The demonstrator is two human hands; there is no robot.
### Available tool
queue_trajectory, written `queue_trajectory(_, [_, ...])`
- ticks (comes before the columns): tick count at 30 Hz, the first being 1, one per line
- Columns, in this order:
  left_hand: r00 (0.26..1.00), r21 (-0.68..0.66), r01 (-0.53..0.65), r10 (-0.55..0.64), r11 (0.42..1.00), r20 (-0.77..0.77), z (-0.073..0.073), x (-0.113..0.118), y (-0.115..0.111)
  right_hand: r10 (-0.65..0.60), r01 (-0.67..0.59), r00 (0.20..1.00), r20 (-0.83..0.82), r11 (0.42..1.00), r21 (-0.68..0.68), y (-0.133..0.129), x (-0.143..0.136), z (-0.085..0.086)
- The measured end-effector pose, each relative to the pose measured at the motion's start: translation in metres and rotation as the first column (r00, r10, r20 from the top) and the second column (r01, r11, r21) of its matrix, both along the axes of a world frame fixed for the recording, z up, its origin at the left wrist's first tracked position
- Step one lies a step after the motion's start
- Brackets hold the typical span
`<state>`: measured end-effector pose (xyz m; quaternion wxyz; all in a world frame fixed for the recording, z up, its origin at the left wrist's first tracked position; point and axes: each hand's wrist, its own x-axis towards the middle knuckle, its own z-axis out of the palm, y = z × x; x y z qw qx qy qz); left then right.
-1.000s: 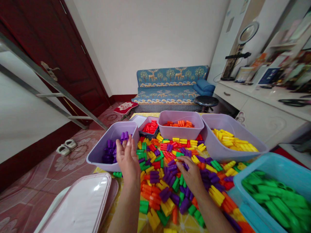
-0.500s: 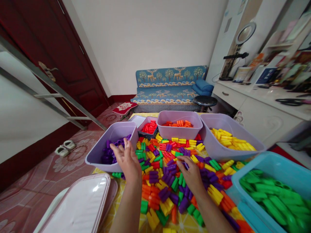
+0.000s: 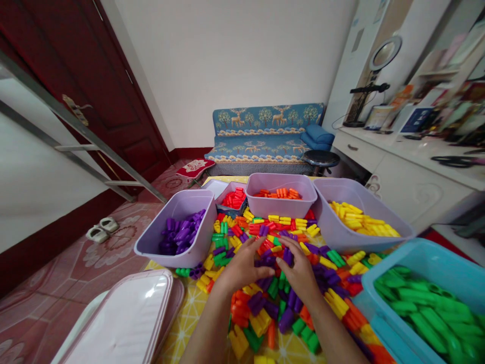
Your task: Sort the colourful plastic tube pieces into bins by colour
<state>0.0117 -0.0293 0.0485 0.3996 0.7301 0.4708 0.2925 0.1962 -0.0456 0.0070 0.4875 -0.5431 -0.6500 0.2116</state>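
Over a mixed pile of plastic bullet-shaped building pieces (image 3: 273,288), my two hands are close together. My right hand (image 3: 301,270) has its thumb and fingers around a purple plastic piece (image 3: 288,257). My left hand (image 3: 242,268) is just left of it, thumb and fingers apart, with nothing seen in its grasp; its fingertips are over the pile. To the left, a lilac bin (image 3: 149,241) contains purple pieces (image 3: 182,232). The pile mixes purple, green, yellow, orange and red pieces on a yellow patterned tablecloth (image 3: 178,323).
Behind the pile stand a small bin of red pieces (image 3: 234,198), a lilac bin (image 3: 280,206) with orange ones and a larger lilac bin (image 3: 341,242) with yellow ones. A turquoise bin (image 3: 379,298) of green pieces is at right. Stacked lids (image 3: 121,318) lie front left.
My left hand has moved right and down, from beside the purple-piece bin to the pile next to my right hand. My right hand has stayed nearly in place with the purple piece.
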Motion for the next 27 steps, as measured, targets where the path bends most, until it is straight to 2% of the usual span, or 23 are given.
queue_trajectory(2, [0.962, -0.005, 0.066, -0.065, 0.998, -0.265, -0.009, 0.005, -0.005, 0.053, -0.051, 0.996, 0.07, 0.998, -0.029, -0.004, 0.005, 0.008])
queue_trajectory(3, [0.936, 0.001, 0.075, -0.07, 0.997, -0.344, -0.012, 0.008, -0.007, 0.07, -0.065, 0.99, 0.119, 0.997, -0.052, -0.006, 0.009, 0.012])
queue_trajectory(6, [0.891, 0.067, 0.072, -0.035, 0.995, -0.452, -0.014, 0.013, -0.009, 0.07, -0.026, 0.949, 0.307, 0.989, -0.145, -0.011, 0.025, 0.02])
queue_trajectory(9, [0.868, 0.149, 0.015, 0.061, 0.989, -0.493, -0.015, 0.016, -0.007, 0.0, 0.123, 0.88, 0.474, 0.966, -0.228, -0.012, 0.036, 0.018])
queue_trajectory(12, [0.862, 0.229, -0.042, 0.151, 0.972, -0.485, -0.021, 0.019, -0.004, -0.059, 0.214, 0.814, 0.577, 0.955, -0.204, -0.011, 0.032, 0.008])
queue_trajectory(15, [0.883, 0.282, -0.055, 0.178, 0.958, -0.434, -0.028, 0.022, -0.001, -0.106, 0.229, 0.787, 0.608, 0.965, -0.127, -0.01, 0.017, -0.003])
queue_trajectory(20, [0.947, 0.302, 0.038, 0.062, 0.953, -0.315, -0.032, 0.023, 0.001, -0.097, 0.12, 0.87, 0.483, 0.993, -0.016, -0.001, 0.002, -0.012])
queue_trajectory(27, [0.995, 0.308, 0.07, -0.044, 0.949, -0.091, -0.03, 0.025, 0.0, -0.085, 0.097, 0.97, 0.227, 0.994, -0.043, 0.006, -0.013, -0.011])
